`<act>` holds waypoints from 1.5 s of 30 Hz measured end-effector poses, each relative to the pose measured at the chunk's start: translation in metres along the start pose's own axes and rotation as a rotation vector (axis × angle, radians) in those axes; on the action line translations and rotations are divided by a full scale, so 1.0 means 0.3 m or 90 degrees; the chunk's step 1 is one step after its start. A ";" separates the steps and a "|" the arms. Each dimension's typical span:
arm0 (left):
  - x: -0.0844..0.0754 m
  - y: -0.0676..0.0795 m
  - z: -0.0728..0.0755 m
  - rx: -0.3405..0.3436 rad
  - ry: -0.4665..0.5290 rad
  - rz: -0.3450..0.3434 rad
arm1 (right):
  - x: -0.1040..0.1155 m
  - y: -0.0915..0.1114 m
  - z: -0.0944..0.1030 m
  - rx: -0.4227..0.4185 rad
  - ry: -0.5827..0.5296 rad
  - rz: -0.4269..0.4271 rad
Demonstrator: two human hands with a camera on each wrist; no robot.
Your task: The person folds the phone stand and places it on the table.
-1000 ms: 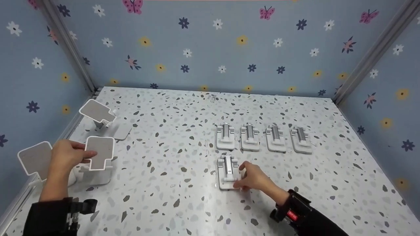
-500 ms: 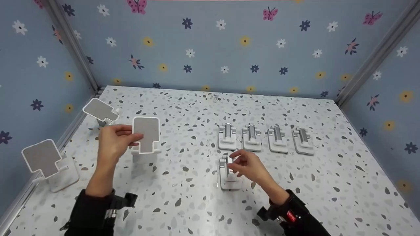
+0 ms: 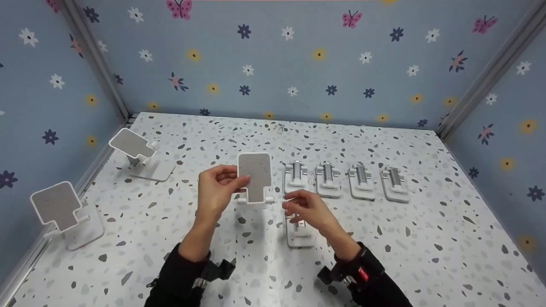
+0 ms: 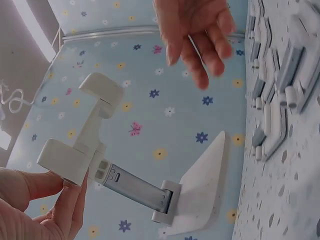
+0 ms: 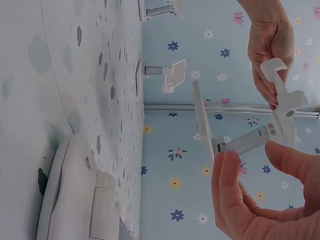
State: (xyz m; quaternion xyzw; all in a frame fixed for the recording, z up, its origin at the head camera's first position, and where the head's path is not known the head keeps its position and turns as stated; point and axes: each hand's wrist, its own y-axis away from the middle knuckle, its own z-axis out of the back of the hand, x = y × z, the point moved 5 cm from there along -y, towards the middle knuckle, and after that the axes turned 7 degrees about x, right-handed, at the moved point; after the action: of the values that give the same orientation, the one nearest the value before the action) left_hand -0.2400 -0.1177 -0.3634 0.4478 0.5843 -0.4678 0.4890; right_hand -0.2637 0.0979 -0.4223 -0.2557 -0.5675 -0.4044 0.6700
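In the head view my left hand pinches the side of an unfolded phone stand, thumb on its grey pad. The left wrist view shows the stand's metal arm extended and its white base raised off the table. My right hand hovers right of this stand, fingers loosely bent and holding nothing. Below it lies a folded phone stand, partly hidden by the fingers. In the left wrist view, a gap separates the right hand from the held stand.
Several folded phone stands form a row behind my right hand. Two unfolded stands, a rear one and a front one, stand at the left. Flower-patterned walls enclose the speckled table.
My left hand has carried the unfolded stand from the left side to the middle. The right hand has left the side of the near folded stand and moved up and left over it.
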 end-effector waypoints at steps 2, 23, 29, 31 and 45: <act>0.003 0.006 -0.034 0.013 0.019 -0.008 | -0.008 -0.008 -0.001 -0.002 0.004 -0.008; 0.023 0.032 -0.199 0.122 0.038 0.038 | -0.052 -0.033 0.021 -0.034 -0.144 0.006; 0.031 0.029 -0.205 0.157 -0.053 0.064 | -0.063 -0.039 0.024 -0.069 -0.151 -0.014; 0.032 0.028 -0.204 0.156 -0.070 0.059 | -0.065 -0.040 0.021 -0.068 -0.155 -0.012; 0.065 0.005 -0.197 0.097 -0.078 -0.039 | -0.057 -0.025 0.002 -0.016 -0.200 0.006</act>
State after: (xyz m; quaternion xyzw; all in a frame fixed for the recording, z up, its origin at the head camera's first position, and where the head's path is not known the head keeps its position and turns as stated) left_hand -0.2499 -0.0579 -0.3778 0.4365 0.5293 -0.5521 0.4737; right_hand -0.2707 0.0986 -0.4397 -0.3267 -0.6589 -0.3637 0.5717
